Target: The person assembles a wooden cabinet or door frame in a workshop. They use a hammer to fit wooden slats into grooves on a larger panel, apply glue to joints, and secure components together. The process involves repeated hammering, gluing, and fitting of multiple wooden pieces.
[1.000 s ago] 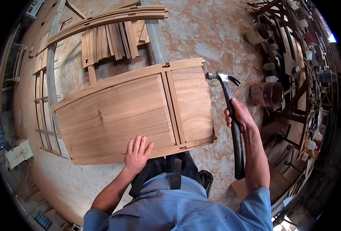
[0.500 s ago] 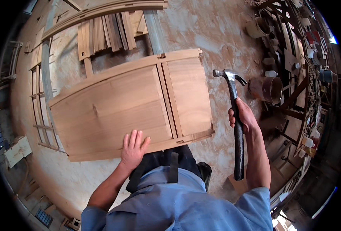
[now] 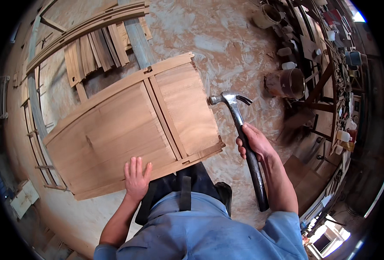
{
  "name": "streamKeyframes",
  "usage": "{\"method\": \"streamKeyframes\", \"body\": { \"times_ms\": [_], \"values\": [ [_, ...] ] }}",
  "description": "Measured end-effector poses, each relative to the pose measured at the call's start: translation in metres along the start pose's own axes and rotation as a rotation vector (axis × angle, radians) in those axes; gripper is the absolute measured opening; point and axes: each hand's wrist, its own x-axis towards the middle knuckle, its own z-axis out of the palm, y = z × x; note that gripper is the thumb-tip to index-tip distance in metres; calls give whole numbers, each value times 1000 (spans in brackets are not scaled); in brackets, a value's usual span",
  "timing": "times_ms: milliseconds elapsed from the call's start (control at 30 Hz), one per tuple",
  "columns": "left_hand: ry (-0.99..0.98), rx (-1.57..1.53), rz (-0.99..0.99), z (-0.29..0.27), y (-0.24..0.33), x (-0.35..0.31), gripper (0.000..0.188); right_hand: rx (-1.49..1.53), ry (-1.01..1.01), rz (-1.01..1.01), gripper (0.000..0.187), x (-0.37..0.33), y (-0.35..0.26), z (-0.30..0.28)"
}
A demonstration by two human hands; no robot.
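Observation:
A claw hammer with a dark handle is gripped in my right hand. Its head points up, the striking face turned left toward the right end of a wooden panel. In this view the face appears close to the panel's edge; whether they touch I cannot tell. My left hand lies flat on the panel's near rail, fingers stretched out. The panel is a framed assembly of light wood with one upright divider toward its right side and small mortises in its rails.
Beyond the panel, a stack of wooden boards and long strips rest on grey beams. Along the right, a large bucket, another bucket and plastic bottles stand beside a cluttered wooden rack.
My right hand has brought the hammer left and nearer the panel's right end. The view has turned, shifting the panel left in the picture. My left hand stays on the rail.

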Motion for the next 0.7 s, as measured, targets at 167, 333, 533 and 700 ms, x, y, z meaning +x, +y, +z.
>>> {"method": "streamKeyframes", "body": {
  "times_ms": [167,333,533,700],
  "values": [
    [-27,-9,11,2,0,-4,33,-45,126,-210,22,-3,28,4],
    [-22,-2,18,3,0,-3,33,-36,368,-500,18,-6,68,0],
    [-32,20,20,4,1,-3,32,129,363,-448,14,-29,66,-12],
    [-93,-5,29,3,0,-7,35,138,383,-556,13,-53,62,-20]
  ]
}}
